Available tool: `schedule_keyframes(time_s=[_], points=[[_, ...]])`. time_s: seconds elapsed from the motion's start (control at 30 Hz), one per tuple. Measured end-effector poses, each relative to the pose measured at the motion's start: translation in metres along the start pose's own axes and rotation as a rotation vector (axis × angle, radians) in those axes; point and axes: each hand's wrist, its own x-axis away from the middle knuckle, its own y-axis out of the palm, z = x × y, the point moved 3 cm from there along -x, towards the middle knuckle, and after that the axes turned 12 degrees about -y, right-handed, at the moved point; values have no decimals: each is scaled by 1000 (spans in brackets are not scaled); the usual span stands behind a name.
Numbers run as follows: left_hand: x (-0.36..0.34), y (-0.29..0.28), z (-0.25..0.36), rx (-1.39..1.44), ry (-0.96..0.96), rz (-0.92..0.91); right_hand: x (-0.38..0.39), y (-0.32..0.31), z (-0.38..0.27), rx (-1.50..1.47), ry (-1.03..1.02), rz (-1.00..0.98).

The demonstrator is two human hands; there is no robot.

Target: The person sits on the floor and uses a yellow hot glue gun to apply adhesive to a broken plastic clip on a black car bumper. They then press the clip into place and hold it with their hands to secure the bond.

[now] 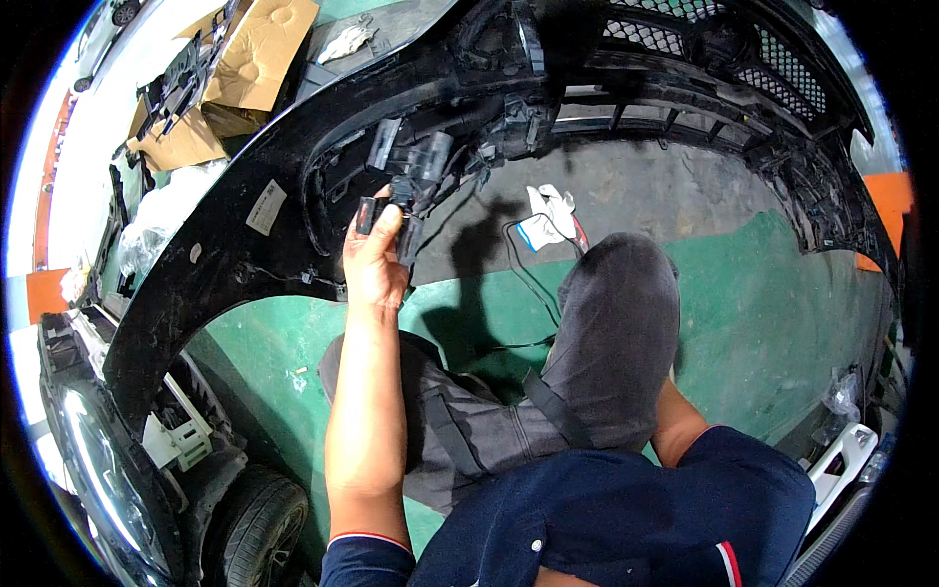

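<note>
My left hand (377, 249) is raised just inside the curved black car bumper (225, 235), its fingers closed on a black plastic part (416, 171) with a small dark connector block and cylindrical pieces. A thin black cable (533, 289) runs across the floor between my legs and the bumper. Beyond my raised knee (616, 303), a pair of white gloves (553, 210) lies on the grey floor. My right forearm (675, 421) goes down behind that knee, which hides the hand.
The bumper arches around me, with a mesh grille (646, 29) at top right. A car's headlight (98, 470) and wheel (249, 538) are at lower left. Cardboard (259, 54) and plastic wrap (147, 230) are at upper left; a white part (841, 455) is at lower right.
</note>
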Motion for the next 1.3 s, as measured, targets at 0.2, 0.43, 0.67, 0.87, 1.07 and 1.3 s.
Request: schedule_keyframes(time_s=[0.2, 0.43, 0.67, 0.87, 1.07, 1.3], points=[[12, 26, 5, -616, 111, 50, 0, -28, -10, 250, -22, 61], [14, 37, 3, -789, 217, -48, -11, -35, -197, 764, -596, 254], [18, 46, 13, -846, 258, -59, 171, 248, -375, 918, -1437, -467], [20, 37, 24, -788, 229, -31, 157, 317, -345, 963, -1549, -543], [20, 31, 25, -812, 234, -55, 151, 328, -329, 805, -1501, -585], [22, 33, 26, -866, 249, -43, 145, 325, -324, 763, -1445, -605]])
